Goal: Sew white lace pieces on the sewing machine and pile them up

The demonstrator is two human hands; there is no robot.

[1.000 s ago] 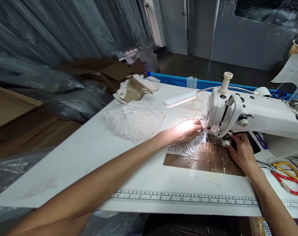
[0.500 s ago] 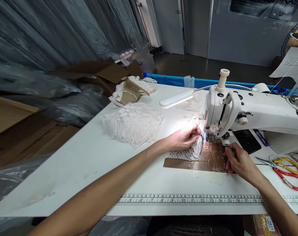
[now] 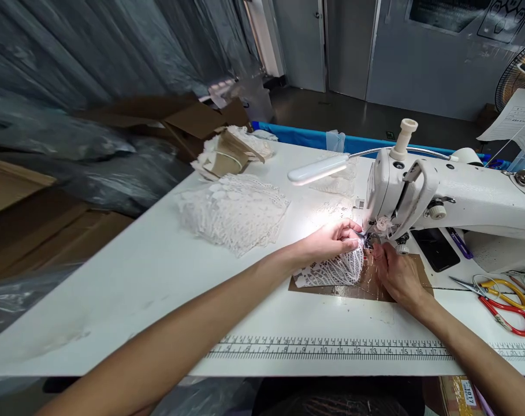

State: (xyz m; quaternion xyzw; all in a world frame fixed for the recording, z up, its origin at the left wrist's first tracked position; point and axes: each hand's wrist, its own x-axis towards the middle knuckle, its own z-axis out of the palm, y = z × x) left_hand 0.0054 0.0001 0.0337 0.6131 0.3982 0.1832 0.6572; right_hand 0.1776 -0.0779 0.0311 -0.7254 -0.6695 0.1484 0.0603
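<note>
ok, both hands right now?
Left hand: fingers curled at the white lace; what it pinches can't be told.
Right hand: fingers bent beside the presser foot; grip can't be told.

Lace piece (image 3: 331,273) between lace pile (image 3: 234,211) and sewing machine (image 3: 474,193)

A grey curtain (image 3: 115,52) is hanging at ten o'clock. Grey doors (image 3: 299,40) are standing between twelve and one, a grey wall (image 3: 409,69) is stretching toward two, and a dark floor (image 3: 323,112) is lying at one. A white table (image 3: 136,300) is spreading toward eight; a slim lamp (image 3: 318,169) is glowing near two.
</note>
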